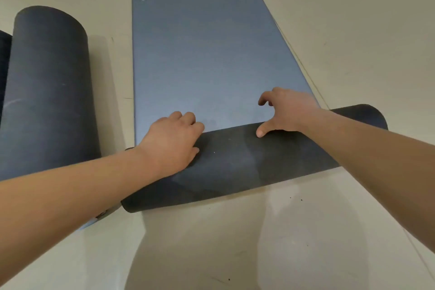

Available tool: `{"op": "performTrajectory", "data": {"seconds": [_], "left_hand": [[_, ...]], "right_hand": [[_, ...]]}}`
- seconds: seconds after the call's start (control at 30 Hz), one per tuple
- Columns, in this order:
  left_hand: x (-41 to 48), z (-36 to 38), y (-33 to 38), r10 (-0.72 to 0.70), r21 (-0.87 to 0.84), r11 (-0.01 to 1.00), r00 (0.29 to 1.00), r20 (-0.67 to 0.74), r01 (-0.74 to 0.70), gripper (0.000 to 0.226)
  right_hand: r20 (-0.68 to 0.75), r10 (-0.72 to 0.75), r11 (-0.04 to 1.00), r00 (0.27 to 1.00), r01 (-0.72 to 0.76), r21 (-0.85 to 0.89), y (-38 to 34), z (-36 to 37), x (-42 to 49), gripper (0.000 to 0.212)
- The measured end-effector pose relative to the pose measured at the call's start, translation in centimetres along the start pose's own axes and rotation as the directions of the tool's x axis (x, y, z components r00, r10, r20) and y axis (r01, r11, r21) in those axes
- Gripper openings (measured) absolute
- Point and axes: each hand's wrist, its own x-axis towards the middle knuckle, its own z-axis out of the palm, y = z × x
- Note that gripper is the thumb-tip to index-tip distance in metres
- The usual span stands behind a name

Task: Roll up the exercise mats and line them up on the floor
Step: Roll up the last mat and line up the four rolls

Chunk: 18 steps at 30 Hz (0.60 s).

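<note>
Head cam: blue mat (207, 54) sits mid-floor, near end rolled up. My left hand (171, 141) curls over the roll (235, 165), right hand (286, 110) spread with only the thumb on it. I reckon that uneven push could send it rolling crooked.

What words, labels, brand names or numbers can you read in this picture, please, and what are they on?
No text can be read here.
The half-rolled mat, the rolled mat and the floor show no print.
A small dark mark on a blue corner at the picture's lower left is too small to read.
</note>
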Motion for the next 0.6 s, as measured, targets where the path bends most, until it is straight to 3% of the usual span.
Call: {"op": "performTrajectory", "data": {"seconds": [0.07,0.17,0.27,0.3,0.37,0.43,0.47,0.53,0.6], "left_hand": [[-1.7,1.4,0.9,0.047,-0.019,0.999,0.999,0.026,-0.046,0.067],[-3.4,3.2,2.3,0.005,-0.042,0.999,0.973,0.231,0.005,0.127],[-3.1,5.1,3.4,-0.047,0.036,0.999,0.96,0.276,0.038,0.151],[-2.7,5.6,3.4,-0.057,0.041,0.998,0.963,0.263,0.048,0.152],[-1.7,6.1,3.1,-0.068,0.05,0.997,0.968,0.24,0.058,0.146],[-0.8,5.8,2.4,-0.055,0.039,0.998,0.977,0.207,0.048,0.134],[-0.4,5.6,2.0,-0.035,0.027,0.999,0.98,0.196,0.031,0.13],[0.3,5.0,1.1,0.011,-0.004,1.0,0.982,0.191,-0.01,0.123],[0.8,3.9,0.3,0.033,-0.034,0.999,0.98,0.197,-0.026,0.115]], "right_hand": [[-0.064,0.021,0.997,0.998,-0.026,-0.075,-0.9,0.3,0.5,0.079],[-0.066,-0.009,0.978,0.998,-0.005,-0.209,-2.5,1.0,0.1,0.053],[-0.077,-0.133,0.97,0.988,0.114,-0.216,-3.7,1.3,-2.0,0.031],[-0.043,-0.172,0.971,0.984,0.162,-0.176,-3.9,1.5,-2.9,0.038],[0.115,-0.193,0.967,0.974,0.209,-0.144,-4.3,1.9,-4.4,0.08],[0.222,-0.163,0.942,0.961,0.219,-0.254,-4.1,3.2,-5.2,0.126],[0.209,-0.165,0.927,0.964,0.224,-0.301,-3.9,4.1,-5.2,0.138],[0.131,-0.199,0.907,0.971,0.233,-0.35,-3.3,5.4,-4.7,0.144],[0.056,-0.246,0.899,0.968,0.249,-0.361,-3.0,5.4,-4.0,0.137]]}}
